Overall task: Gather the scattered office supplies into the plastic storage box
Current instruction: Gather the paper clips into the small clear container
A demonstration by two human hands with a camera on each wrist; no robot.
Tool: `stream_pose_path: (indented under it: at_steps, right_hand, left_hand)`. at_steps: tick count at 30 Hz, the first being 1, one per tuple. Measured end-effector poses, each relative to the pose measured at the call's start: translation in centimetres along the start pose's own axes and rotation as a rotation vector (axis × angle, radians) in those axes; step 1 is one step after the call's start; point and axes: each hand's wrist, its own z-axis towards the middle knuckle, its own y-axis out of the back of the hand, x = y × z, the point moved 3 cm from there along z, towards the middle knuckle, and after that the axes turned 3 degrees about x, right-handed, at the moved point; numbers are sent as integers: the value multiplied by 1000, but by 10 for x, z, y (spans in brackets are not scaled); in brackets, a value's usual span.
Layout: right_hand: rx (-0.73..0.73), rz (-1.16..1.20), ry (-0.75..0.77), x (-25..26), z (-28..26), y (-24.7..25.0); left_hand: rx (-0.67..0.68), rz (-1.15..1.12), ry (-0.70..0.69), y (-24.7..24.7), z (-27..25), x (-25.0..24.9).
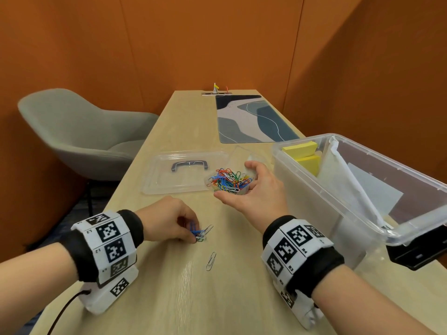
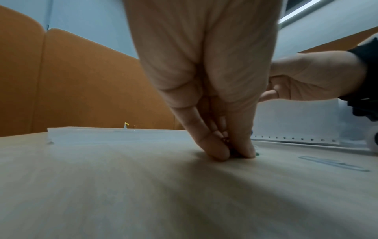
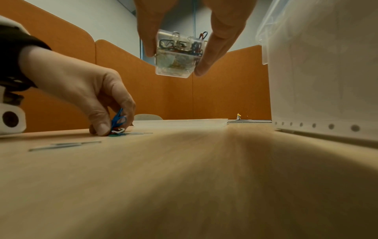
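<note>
Near the front edge of the wooden table (image 1: 169, 298), toward its middle: one silver paper clip (image 1: 211, 261) lying flat and loose, touched by neither hand.

Just beyond it, the left hand (image 1: 170, 220) bent down to the tabletop, thumb and fingertips (image 3: 102, 127) pinched together on a small cluster of paper clips (image 1: 199, 234), blue, white and green, with another silver clip (image 1: 209, 228) lying just beside the cluster. From the right wrist view, blue clips standing up between thumb and forefinger, the rest pressed against the wood.

Farther in, raised clear of the table: the right hand (image 1: 256, 189) curled around a small clear case (image 3: 176, 56), thumb on one side and fingers on the other, the case heaped with coloured paper clips (image 1: 229, 180).

Behind the left hand, toward the left edge: a clear lid (image 1: 183, 172) with a dark handle, lying flat.

Along the right edge: the plastic storage box (image 1: 358, 201), open, holding yellow sticky-note pads (image 1: 304, 153) in its far end, plus white sheets and a white rod-like piece leaning inside.

At the far end: a patterned desk mat (image 1: 254, 119) in blues and greys. Beyond the left edge, a grey chair (image 1: 79, 131); orange partition panels (image 1: 169, 44) all round.
</note>
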Motion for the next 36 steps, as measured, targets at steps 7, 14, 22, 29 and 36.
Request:
stream_pose_path:
  at_steps: [7, 14, 22, 29, 36]
  right_hand:
    - [2, 18, -3, -2, 1, -1]
    - [-16, 34, -10, -1, 0, -3]
    - [-18, 46, 20, -1, 1, -3]
    - [-8, 67, 29, -2, 1, -4]
    - [0, 68, 18, -4, 1, -4]
  left_hand:
    - [-94, -279, -26, 57, -8, -16]
    - [-298, -187, -130, 103, 14, -69]
    - [-246, -258, 68, 69, 0, -31]
    - [77, 157, 156, -6, -4, -26]
    - [0, -35, 61, -8, 2, -33]
